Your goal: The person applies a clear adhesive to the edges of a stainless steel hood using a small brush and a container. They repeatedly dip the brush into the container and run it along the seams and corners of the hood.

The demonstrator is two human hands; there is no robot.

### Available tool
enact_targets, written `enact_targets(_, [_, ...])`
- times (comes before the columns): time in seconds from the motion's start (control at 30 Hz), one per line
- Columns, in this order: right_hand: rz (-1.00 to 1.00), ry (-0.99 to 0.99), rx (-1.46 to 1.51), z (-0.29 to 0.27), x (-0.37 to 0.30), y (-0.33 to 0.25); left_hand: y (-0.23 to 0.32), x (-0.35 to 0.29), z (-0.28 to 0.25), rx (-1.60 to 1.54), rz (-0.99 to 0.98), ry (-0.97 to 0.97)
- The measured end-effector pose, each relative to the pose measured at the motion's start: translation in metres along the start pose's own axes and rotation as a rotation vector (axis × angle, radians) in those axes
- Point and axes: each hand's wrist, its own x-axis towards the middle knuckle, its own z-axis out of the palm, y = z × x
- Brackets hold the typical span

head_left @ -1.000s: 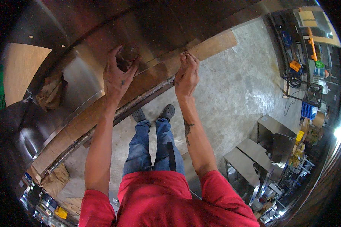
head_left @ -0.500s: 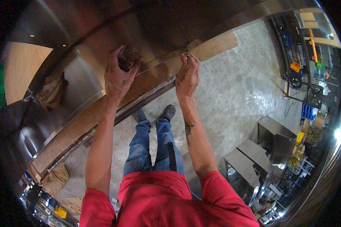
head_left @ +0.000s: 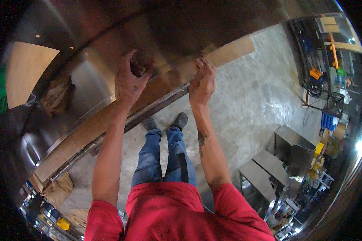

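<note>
My left hand (head_left: 128, 82) is over a shiny steel sheet (head_left: 86, 80), its thumb and fingers curved round a dark, roundish thing (head_left: 138, 69) too dim to name. Farther right, my right hand (head_left: 202, 82) is closed at the sheet's front edge, fingertips pressed together over a wooden board (head_left: 229, 51). Whatever it pinches, if anything, is hidden by the fingers. The board shows as a brown strip along the near side of the steel.
A crumpled brown piece (head_left: 58, 96) lies on the steel at left, near a pale wood panel (head_left: 28, 76). Folded steel pieces (head_left: 265, 172) stand on the concrete floor (head_left: 249, 92) at right. Shelving with tools and bins lines the far right.
Both hands have shifted slightly to the right in the picture. The roundish thing by my left hand shows less clearly now. The right fingers stay pressed together.
</note>
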Motion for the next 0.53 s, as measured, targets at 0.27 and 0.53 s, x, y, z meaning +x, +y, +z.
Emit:
enact_targets(0.27, [0.253, -0.086, 0.34, -0.004, -0.006, -0.086, 0.008, 0.003, -0.001, -0.086, 0.064, -0.099])
enact_targets(0.53, [0.172, -0.202, 0.181, 0.015, 0.007, -0.099, 0.01, 0.001, -0.006, -0.08, 0.03, -0.133])
